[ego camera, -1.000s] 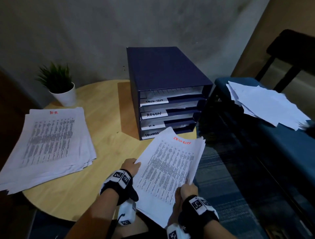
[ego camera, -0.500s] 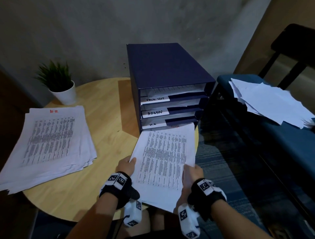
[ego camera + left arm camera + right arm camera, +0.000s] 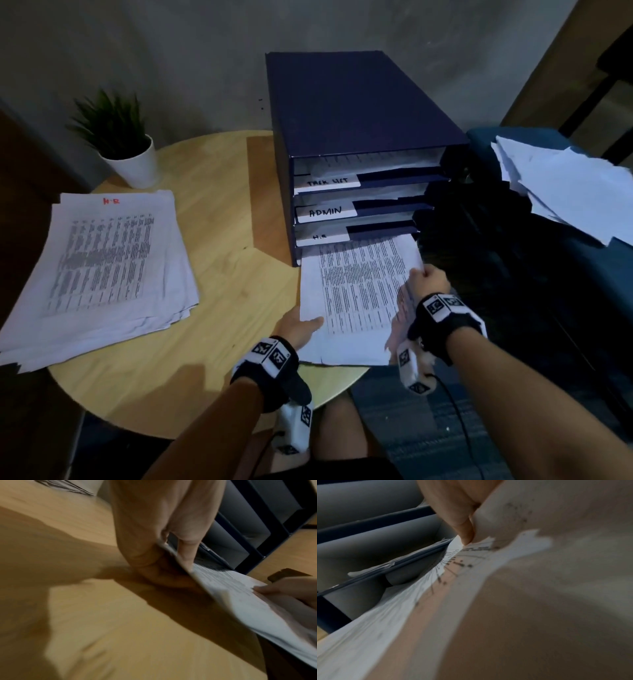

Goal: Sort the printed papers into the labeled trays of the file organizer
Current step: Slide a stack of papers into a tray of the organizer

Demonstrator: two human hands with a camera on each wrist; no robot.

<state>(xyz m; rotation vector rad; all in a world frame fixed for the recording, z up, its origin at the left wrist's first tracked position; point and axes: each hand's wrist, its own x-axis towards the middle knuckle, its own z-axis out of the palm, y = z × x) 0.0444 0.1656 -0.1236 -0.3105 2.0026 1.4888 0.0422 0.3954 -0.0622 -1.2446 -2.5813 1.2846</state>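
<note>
Head view, paper stack (image 3: 356, 291): printed sheets, far edge inside the bottom tray of the file organizer (image 3: 346, 113), directly ahead of both hands; near end lies on the desk (image 3: 212, 212).
Head view, left hand (image 3: 301, 327): grips the stack's near-left corner, thumb on top.
Head view, right hand (image 3: 428, 281): grips the stack's right edge, fingers curled round it.
Head view, surroundings: HR-marked pile (image 3: 99, 270) and potted plant (image 3: 120, 140) well to the left of the left hand; loose sheets (image 3: 565, 185) on a blue seat beyond the right hand.
Left wrist view: thumb above, fingers (image 3: 154, 573) below the stack; blurred.
Right wrist view: fingertip (image 3: 465, 536) presses the sheet edge at the tray mouth.
</note>
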